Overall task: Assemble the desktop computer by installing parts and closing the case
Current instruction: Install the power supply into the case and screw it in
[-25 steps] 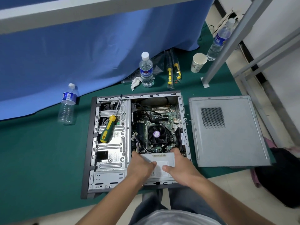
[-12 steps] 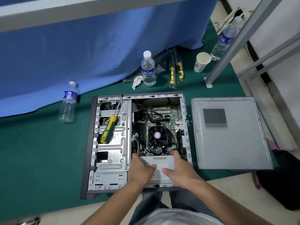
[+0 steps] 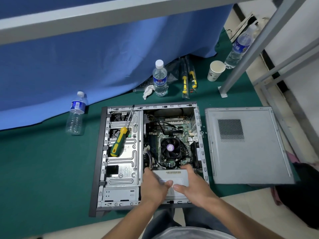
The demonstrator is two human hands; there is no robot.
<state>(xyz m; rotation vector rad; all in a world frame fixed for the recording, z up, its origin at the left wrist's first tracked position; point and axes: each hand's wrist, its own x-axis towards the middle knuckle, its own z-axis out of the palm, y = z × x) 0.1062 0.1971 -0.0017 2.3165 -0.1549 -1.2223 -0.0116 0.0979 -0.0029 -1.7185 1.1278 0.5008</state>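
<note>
Holding the gray power box with both our hands, we keep it low in the near right corner of the open computer case. Our left hand lies over the box's left side, with the fingers bent around its far left corner and the thumb flat on top. Our right hand lies over the right side the same way, fingers curled over the far edge, thumb on top. The two thumbs nearly touch in the middle of the box.

Just past the box sits the round black fan on the green board, with black wires looping around it. To the left, a screwdriver with a green and yellow handle lies on the silver metal cage inside the case.

The case lies flat on a green mat. Its gray side cover lies on the mat just to the right. Farther away stand a water bottle with a white crumpled tissue beside it, two bagged yellow tools, a paper cup, and another bottle behind a gray metal leg. A nearly empty bottle stands off to the left by the blue cloth.
</note>
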